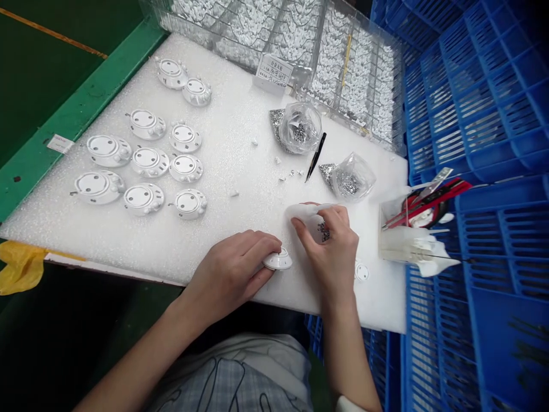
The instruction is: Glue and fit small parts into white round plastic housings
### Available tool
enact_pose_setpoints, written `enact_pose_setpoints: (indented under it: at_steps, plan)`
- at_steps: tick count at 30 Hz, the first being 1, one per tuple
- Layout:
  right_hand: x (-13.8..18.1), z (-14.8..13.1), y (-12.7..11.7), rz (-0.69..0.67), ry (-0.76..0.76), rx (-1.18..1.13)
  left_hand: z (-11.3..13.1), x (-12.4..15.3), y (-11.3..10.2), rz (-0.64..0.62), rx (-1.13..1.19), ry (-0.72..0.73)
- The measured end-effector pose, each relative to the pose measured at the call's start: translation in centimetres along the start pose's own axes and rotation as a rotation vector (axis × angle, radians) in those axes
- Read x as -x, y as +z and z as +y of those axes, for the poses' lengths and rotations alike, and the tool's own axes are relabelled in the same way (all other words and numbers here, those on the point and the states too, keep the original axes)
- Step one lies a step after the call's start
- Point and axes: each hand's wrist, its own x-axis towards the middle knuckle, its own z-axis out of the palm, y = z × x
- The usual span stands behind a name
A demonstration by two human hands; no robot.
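My left hand (pixel 238 266) is closed around a small white round casing (pixel 278 260), holding it just above the foam-covered table near the front edge. To its right, my right hand (pixel 332 243) grips the rim of a pale plastic dish (pixel 302 213), thumb in front and fingertips partly hidden behind. Small dark metal parts (pixel 323 231) show beneath the fingers. Beyond the dish lie black tweezers (pixel 316 157) and a few tiny white pieces (pixel 282 179). Another small white round part (pixel 361 272) rests right of my right wrist.
Several white round casings (pixel 146 162) stand in rows at left. Two clear bags of metal parts (pixel 300 129) (pixel 351 177) sit farther back. Behind them is a divided clear tray (pixel 315 43) with a paper label (pixel 274 71). A tool holder (pixel 391 243) and blue crates (pixel 476 114) border the right.
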Motion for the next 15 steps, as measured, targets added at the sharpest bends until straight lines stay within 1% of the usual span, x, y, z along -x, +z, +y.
enact_pose_setpoints:
  at_steps: [2,6,8,11,15]
  plan:
    - [0.1,0.0,-0.8,-0.037,-0.008,0.023,0.0,0.0,0.0,-0.002,-0.003,-0.002]
    - [0.8,0.6,-3.5,0.052,-0.054,0.184,0.0,0.1,-0.1,0.000,0.001,-0.002]
    - [1.1,1.4,-4.5,0.052,-0.113,0.286,0.0,0.1,-0.1,0.001,0.000,0.001]
    - [1.2,2.8,-4.9,-0.021,-0.232,0.373,-0.1,0.1,0.0,-0.002,-0.004,0.002]
    - [0.4,4.1,-4.4,-0.088,-0.379,0.431,-0.1,0.1,0.1,-0.004,-0.007,0.009]
